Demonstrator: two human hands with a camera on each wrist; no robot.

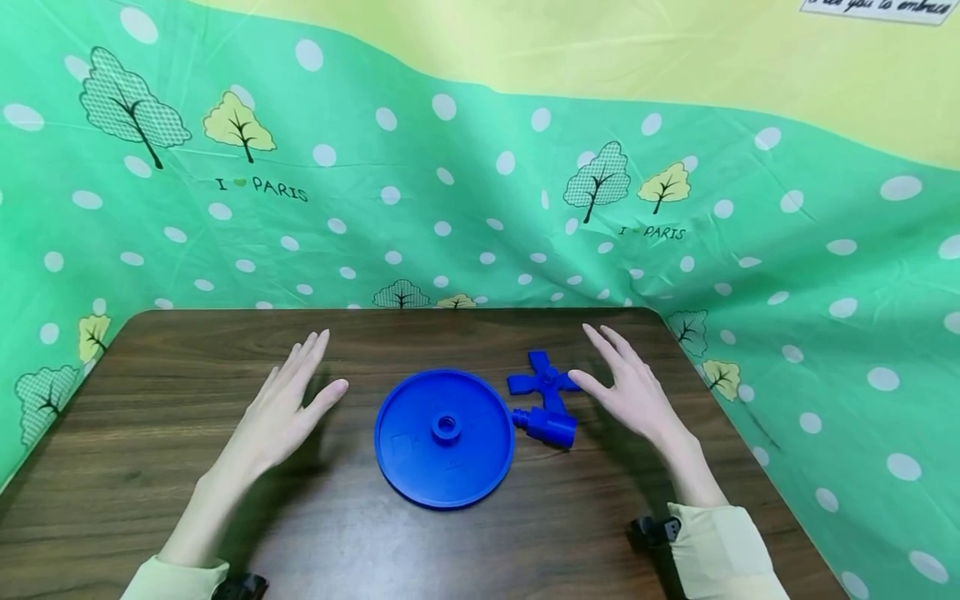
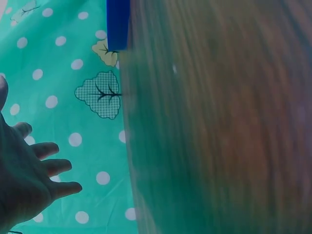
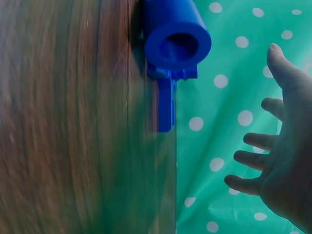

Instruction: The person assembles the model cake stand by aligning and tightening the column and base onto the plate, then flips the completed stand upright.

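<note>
A round blue plastic disc (image 1: 420, 467) with a raised rim and a hollow central boss lies flat on the table between both hands. Right of it rests a blue cylinder (image 1: 551, 427) with a narrower neck pointing at the disc; its hollow end (image 3: 195, 46) faces the right wrist camera. Behind the cylinder lies a blue four-armed cross piece (image 1: 548, 380). My left hand (image 1: 281, 412), fingers straight and thumb spread, hovers left of the disc, holding nothing. My right hand (image 1: 633, 387) is likewise spread and bare, its thumb nearest the cross piece.
The brown wood-grain table (image 1: 330, 533) carries these parts. A green polka-dot cloth (image 1: 465, 192) with printed trees hangs behind and beside it. Dark camera straps (image 1: 652, 531) sit at the sleeve cuffs.
</note>
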